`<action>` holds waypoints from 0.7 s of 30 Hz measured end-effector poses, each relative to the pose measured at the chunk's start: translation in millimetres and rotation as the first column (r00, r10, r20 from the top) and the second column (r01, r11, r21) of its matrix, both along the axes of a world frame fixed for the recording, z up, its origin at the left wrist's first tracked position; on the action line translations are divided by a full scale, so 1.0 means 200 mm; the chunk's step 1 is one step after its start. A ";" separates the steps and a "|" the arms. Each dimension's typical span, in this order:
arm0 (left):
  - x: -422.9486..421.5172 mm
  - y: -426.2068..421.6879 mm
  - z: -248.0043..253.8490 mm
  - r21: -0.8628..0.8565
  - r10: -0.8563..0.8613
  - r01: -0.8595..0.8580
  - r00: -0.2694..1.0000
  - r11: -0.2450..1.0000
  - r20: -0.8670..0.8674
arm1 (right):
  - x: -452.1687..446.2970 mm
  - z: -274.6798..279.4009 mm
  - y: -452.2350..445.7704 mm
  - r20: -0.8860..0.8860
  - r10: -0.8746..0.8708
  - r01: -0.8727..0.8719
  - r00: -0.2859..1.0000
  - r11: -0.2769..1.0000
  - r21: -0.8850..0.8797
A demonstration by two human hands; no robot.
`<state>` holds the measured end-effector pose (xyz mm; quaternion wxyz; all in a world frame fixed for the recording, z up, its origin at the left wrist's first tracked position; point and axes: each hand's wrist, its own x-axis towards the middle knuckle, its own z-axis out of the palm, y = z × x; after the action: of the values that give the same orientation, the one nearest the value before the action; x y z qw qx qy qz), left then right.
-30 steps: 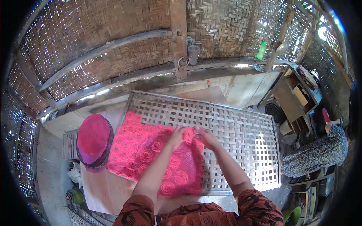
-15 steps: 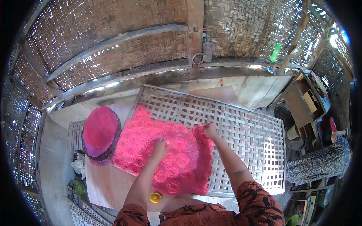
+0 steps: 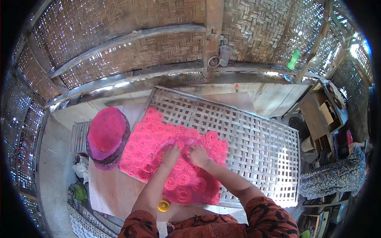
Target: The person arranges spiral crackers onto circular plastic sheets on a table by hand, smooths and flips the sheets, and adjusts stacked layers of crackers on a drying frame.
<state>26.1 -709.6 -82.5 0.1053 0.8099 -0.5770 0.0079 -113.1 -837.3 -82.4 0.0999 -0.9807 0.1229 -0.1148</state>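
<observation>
Left hand: fingers bent down over the pink round sheet; we cannot tell whether they pinch anything.
Right hand: just beside it, fingers bent likewise, any pinch unclear to us.
Pink coiled rosettes: spread over the left part of the woven bamboo rack, with more on the sheet.
Green bottle: on the wall ledge, any lettering too small for us to read.
</observation>
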 end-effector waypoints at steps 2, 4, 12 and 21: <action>0.02 -0.02 -0.06 0.029 -0.018 0.017 0.998 0.999 0.052 | 0.00 -0.04 -0.02 0.017 0.089 -0.085 0.996 0.979 -0.187; 0.06 -0.02 -0.08 -0.034 -0.007 0.004 0.995 0.999 -0.103 | 0.01 -0.06 -0.06 0.078 0.001 -0.014 0.997 0.985 0.173; 0.42 0.10 -0.15 -0.023 -0.050 -0.687 -0.020 0.727 -0.999 | 0.07 -0.34 -0.68 0.196 -0.555 -0.341 0.809 -0.171 0.924; 0.27 0.01 0.12 -0.041 -0.296 -0.762 -0.200 0.646 -0.934 | 0.18 -0.24 -0.78 0.065 -0.545 0.325 0.836 0.587 0.741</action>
<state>80.6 -708.0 -59.4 0.7702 0.5200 -0.0395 -0.3673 -76.7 -994.1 -129.5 0.4509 -0.7771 0.3800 -0.2203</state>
